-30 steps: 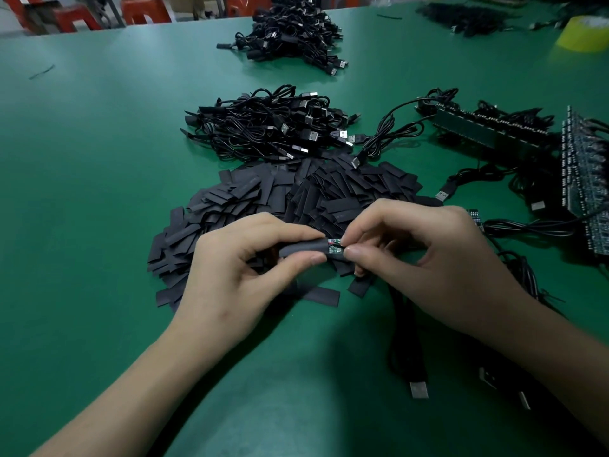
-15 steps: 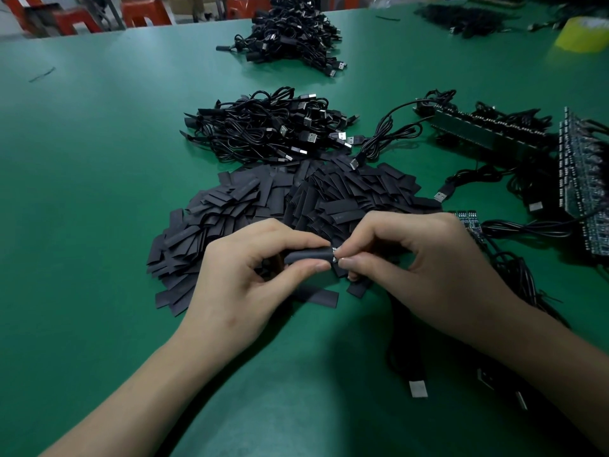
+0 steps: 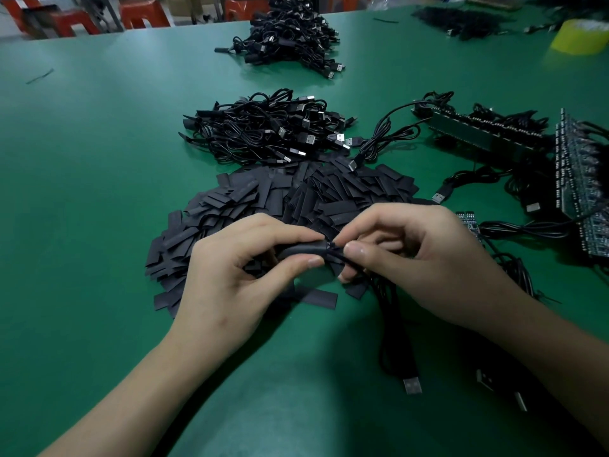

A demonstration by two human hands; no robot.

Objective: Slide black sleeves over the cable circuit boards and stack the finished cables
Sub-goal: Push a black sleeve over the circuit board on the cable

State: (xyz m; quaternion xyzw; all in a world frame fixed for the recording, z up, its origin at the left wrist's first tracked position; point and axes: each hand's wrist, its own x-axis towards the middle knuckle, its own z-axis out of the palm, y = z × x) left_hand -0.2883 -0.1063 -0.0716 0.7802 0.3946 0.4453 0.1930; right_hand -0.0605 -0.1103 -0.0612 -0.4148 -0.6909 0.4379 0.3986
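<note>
My left hand [image 3: 237, 275] pinches a black sleeve [image 3: 301, 251] between thumb and fingers. My right hand [image 3: 425, 262] grips the cable [image 3: 393, 328] right at the sleeve's open end; the circuit board is nearly all inside, only a sliver shows at the mouth. The cable hangs down to a USB plug [image 3: 412, 385] on the table. Under both hands lies a heap of loose black sleeves [image 3: 263, 199]. Behind it sits a pile of finished cables [image 3: 267, 130].
A second cable pile [image 3: 290, 37] lies farther back on the green table [image 3: 99, 192]. Strips of circuit boards with cables [image 3: 580, 186] crowd the right side. A yellow tape roll [image 3: 581, 36] is at the far right. Red stools [image 3: 141, 13] stand beyond the table.
The green circuit board that showed between my fingertips has gone into the sleeve. My right fingers have closed in toward my left hand.
</note>
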